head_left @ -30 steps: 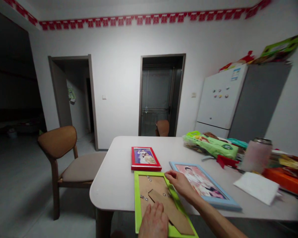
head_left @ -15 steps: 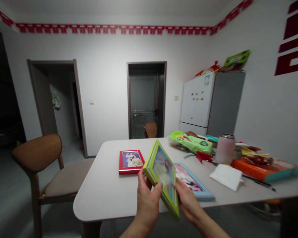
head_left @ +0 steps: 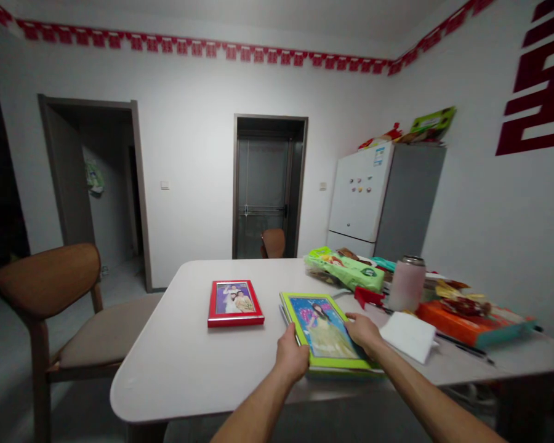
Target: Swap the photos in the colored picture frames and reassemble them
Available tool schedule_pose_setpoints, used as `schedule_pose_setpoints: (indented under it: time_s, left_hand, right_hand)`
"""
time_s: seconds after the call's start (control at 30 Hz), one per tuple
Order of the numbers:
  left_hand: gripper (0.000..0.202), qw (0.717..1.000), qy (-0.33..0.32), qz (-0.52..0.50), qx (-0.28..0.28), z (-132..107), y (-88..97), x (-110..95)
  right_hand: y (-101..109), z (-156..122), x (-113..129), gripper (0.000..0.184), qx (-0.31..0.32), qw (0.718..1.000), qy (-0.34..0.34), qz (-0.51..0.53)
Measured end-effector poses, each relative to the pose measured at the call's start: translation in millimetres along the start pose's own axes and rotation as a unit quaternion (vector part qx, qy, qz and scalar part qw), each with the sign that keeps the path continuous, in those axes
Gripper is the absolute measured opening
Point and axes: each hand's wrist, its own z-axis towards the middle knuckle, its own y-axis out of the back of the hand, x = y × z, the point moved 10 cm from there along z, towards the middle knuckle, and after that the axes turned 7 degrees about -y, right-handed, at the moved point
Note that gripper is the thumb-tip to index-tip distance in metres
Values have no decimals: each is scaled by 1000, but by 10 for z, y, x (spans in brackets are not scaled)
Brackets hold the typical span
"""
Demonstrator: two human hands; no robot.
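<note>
A green photo frame (head_left: 324, 326) lies almost flat, picture side up, showing a figure in a long pale yellow dress. My left hand (head_left: 292, 358) is closed on its near left edge. On the right edge, my right hand (head_left: 364, 333) grips it, with fingers reaching over the border. The light blue photo frame is nearly all hidden beneath the green one; I cannot tell whether the two touch all along. To the left, a red photo frame (head_left: 235, 304) with a picture of people rests face up on the white table (head_left: 203, 363).
Right of the frames are a white tissue (head_left: 410, 335), a pink bottle (head_left: 407, 283), a green snack bag (head_left: 346, 271) and an orange box (head_left: 471, 321). Black pens lie near the right edge. A wooden chair (head_left: 50, 283) stands left of the table, and a fridge (head_left: 360, 197) behind.
Both hands have turned the green photo frame from a tilted, upright pose to face up and lowered it over the blue one. The view has shifted slightly.
</note>
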Motion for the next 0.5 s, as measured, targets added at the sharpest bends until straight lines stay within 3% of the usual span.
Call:
schedule_pose_setpoints:
  time_s: [0.17,0.27,0.37,0.5]
  left_hand:
    - [48,999,21,22,-13,50,159,139]
    - [51,998,28,25,-52,55,479,171]
    - [48,993,35,22,-106,47,961,177]
    - [31,982,55,9,-179,-47,1554,212]
  right_hand:
    - [56,-30,121,37,-16,997,44,-63]
    - [-1,-185,394,39,-15,991,101,-85]
    - [-340,-507,939,42,3,976,197,-87]
    - [-1131,-1124,1768,43,81,934,337,-83]
